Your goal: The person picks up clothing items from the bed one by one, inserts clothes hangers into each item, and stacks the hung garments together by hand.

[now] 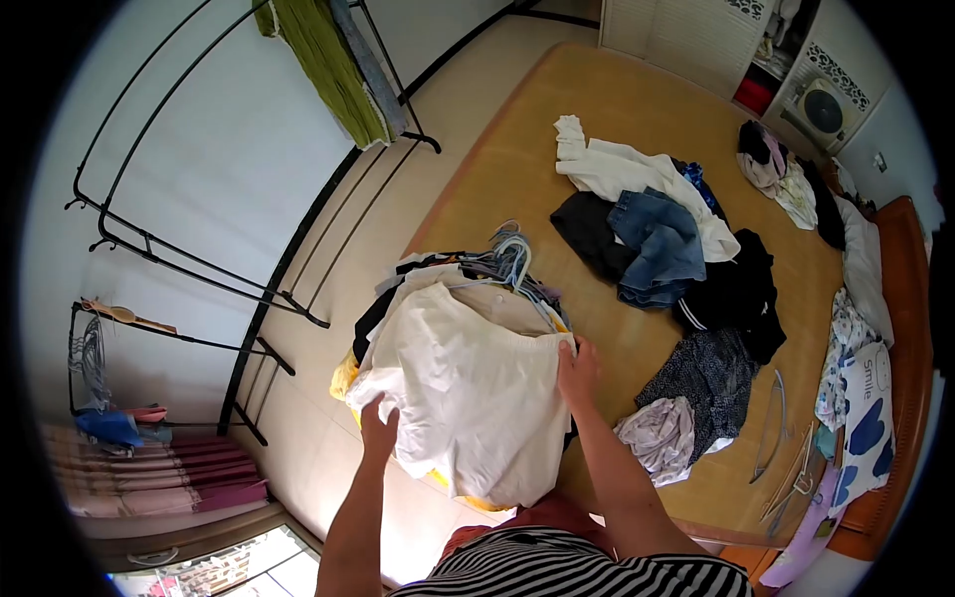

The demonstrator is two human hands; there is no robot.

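Note:
A pair of white shorts (468, 388) lies spread over a pile of clothes at the bed's near left edge. My right hand (577, 370) grips the right end of their waistband. My left hand (379, 428) is at the lower left side of the shorts, touching the cloth, with thumb and fingers apart. Beneath the shorts, the stacked garments show dark, grey and yellow edges. A bunch of hangers (512, 251) sticks out at the top of this pile, their hooks bundled together.
Loose clothes lie on the bed (527, 149), among them denim shorts (657, 244), a white top (637, 174) and a patterned dark garment (711, 383). Loose hangers (793, 478) rest at the right. A black clothes rack (189, 269) stands left, with a green garment (328, 70) on it.

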